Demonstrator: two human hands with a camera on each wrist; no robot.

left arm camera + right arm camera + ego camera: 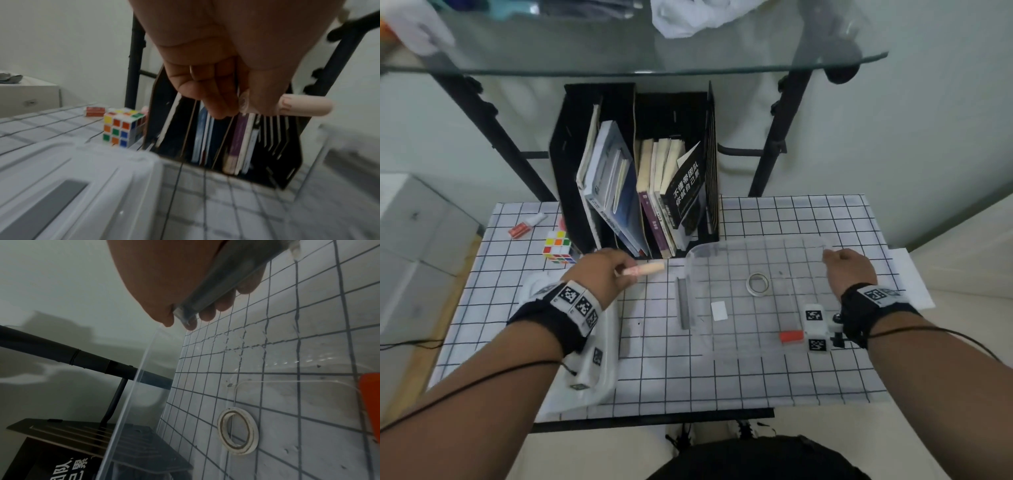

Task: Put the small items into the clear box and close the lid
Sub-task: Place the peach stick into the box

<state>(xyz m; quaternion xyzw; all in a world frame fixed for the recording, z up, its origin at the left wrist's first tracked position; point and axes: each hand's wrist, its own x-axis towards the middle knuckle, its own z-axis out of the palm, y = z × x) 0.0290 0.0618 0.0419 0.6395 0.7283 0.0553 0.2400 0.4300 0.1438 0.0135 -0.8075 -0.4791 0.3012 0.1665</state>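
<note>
The left hand (604,270) pinched a pale pink cylindrical tube (645,269) just outside the clear plastic box (722,342) near the tabletop's back edge; the right hand (847,270) gripped the box's far rim. Loading was underway; next, the tube likely needed carrying over the rim and releasing inside.

Tape ring (757,283) inside clear box (804,245), book rack (635,164) behind, cube (556,251) left of rack.

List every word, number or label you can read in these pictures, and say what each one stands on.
"不懂带团队 你就自己累": white print on the black book cover in the black file holder.
Purple book spine: print too small to read.
Red-and-white small packet: blurred.
Square black-and-white coded tags on wrist bands: patterns, no words.
</note>
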